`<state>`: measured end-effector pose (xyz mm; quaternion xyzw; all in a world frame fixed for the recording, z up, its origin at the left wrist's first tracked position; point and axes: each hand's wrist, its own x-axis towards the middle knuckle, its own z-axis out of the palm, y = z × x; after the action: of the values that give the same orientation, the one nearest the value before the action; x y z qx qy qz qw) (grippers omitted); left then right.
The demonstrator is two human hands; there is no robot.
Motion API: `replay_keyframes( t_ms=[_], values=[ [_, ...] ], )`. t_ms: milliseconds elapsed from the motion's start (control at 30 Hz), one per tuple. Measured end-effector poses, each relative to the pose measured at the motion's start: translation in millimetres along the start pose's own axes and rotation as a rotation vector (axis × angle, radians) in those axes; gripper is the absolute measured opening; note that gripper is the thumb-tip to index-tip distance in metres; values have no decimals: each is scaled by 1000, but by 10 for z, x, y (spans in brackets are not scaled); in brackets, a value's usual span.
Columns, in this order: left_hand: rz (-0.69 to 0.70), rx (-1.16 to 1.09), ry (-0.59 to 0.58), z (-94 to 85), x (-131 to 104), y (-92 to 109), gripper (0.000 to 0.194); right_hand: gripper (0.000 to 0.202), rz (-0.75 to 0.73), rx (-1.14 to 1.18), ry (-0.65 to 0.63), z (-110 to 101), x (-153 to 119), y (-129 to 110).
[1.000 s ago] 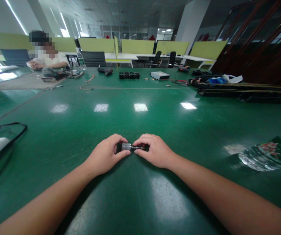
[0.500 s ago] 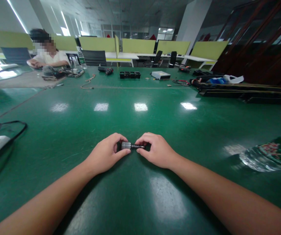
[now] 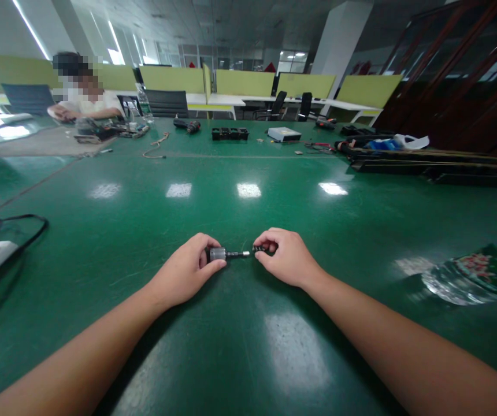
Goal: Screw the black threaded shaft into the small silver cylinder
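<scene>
Yellow-green partition panels [image 3: 244, 82] line the background behind a broad, glossy green desk [image 3: 214, 214], whose top mirrors the ceiling lights. Beyond its far left corner sits a person in a pale top [image 3: 96, 104]. Along the far edge lie a black-and-red pistol-shaped power tool [image 3: 186, 125], a black rectangular slotted block [image 3: 230, 134] and a flat silver-grey box [image 3: 284, 134]. Toward the right edge is a clear plastic bottle with a green label [image 3: 474, 271].

Work state: two parts stand separated, a narrow gap between them. In my judgement their separation is complete at this moment; neither has been released onto the desk, and the shaft and cylinder are undivided.

Condition of parts: the grey metal cylinder [image 3: 218, 254], smooth and dull-shining, dark at its left end, carries a slim dark stepped shaft [image 3: 235, 255] with a bright tip pointing right. The small dark ribbed piece [image 3: 259, 248] appears coiled; whether spring or thread cannot be told. No damage is discernible at this size.

Location: both are midway between the left and right edges, in the nearer half.

Grip: the left hand [image 3: 182, 270] pinches the cylinder between thumb and fingers; the right hand [image 3: 289, 257] pinches the ribbed piece, fingers curled around its right end.
</scene>
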<state>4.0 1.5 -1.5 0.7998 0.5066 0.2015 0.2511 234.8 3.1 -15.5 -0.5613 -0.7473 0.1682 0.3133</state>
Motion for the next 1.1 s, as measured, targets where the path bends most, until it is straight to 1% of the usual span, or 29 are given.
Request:
replay_keyframes(
  t_ms=[300, 433, 600, 733, 1000, 1100],
  values=[
    [-20, -2, -8, 11, -25, -19, 28, 12, -58, 17, -44, 7, -30, -30],
    [-17, 7, -15, 6, -23, -20, 29, 14, -127, 65, -86, 28, -32, -37],
    [27, 35, -50, 1, -17, -13, 28, 30, -237, 181, -159, 44, -56, -94],
    [42, 46, -35, 2, -29, -4, 28, 35, -221, 214, -174, 48, -75, -119],
    [67, 61, -44, -14, -30, 25, 31, 32, -237, 180, -184, 60, -78, -113],
    [89, 60, -50, -19, -26, 30, 28, 30, -236, 176, -187, 62, -81, -111]
  ],
)
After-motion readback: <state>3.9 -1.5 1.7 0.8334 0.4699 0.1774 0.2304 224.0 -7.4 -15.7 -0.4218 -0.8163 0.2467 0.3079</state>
